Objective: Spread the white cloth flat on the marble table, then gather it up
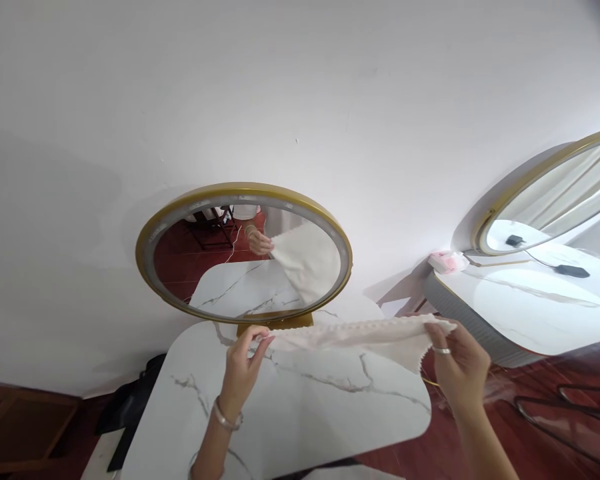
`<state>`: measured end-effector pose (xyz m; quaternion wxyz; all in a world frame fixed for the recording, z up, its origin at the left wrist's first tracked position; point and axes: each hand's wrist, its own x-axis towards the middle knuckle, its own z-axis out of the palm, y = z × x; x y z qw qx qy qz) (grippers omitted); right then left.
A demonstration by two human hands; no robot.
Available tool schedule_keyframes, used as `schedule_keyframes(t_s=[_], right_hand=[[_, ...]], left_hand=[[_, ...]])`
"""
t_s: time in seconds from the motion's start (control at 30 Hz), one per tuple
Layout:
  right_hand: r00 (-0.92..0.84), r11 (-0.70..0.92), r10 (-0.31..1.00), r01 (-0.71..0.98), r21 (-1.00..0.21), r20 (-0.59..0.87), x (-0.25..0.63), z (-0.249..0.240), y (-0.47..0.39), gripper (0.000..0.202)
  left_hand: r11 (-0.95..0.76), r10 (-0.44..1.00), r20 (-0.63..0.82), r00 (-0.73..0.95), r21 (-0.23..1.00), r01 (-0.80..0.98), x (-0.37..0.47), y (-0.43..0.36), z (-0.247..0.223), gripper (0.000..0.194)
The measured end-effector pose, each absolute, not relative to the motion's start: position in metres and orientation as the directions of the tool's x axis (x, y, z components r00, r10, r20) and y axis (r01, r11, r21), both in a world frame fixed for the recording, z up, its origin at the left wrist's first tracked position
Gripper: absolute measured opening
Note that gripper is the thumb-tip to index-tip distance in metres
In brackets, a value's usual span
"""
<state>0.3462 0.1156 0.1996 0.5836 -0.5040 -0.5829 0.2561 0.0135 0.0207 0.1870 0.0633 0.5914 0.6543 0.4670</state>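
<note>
A thin white cloth point(350, 335) with a scalloped edge is stretched between my two hands, over a white marbled tabletop point(320, 407). My left hand point(245, 363) pinches its left corner between thumb and fingers; a bracelet is on that wrist. At the right end, my right hand point(455, 360), with a ring on one finger, grips the other corner. Some of the cloth hangs down beside the right hand. Behind the cloth stands an oval gold-framed mirror point(245, 260), which reflects a hand and the cloth.
To the right, a second marbled table point(535, 307) holds a pink and white tissue pack point(449, 262), a dark flat object point(572, 271) and another gold-framed mirror point(555, 193). Metal chair legs point(555, 427) stand at lower right. A black item point(130, 400) lies left of the near table.
</note>
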Motion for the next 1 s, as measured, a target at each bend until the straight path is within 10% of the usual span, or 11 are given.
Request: schedule_keyframes(t_s=[0.43,1.0], right_hand=[[-0.394,-0.104,0.914,-0.001,-0.995,-0.095,0.333,0.119,0.127,0.042],[-0.434,-0.113,0.884,0.168,-0.979,-0.177,0.349,0.130,0.139,0.039]], left_hand=[[0.054,0.985,0.086,-0.148,0.667,0.743,-0.003,0.008,0.152,0.040],[0.116,0.989,-0.048,-0.137,0.829,0.547,-0.017,-0.008,0.163,0.034]])
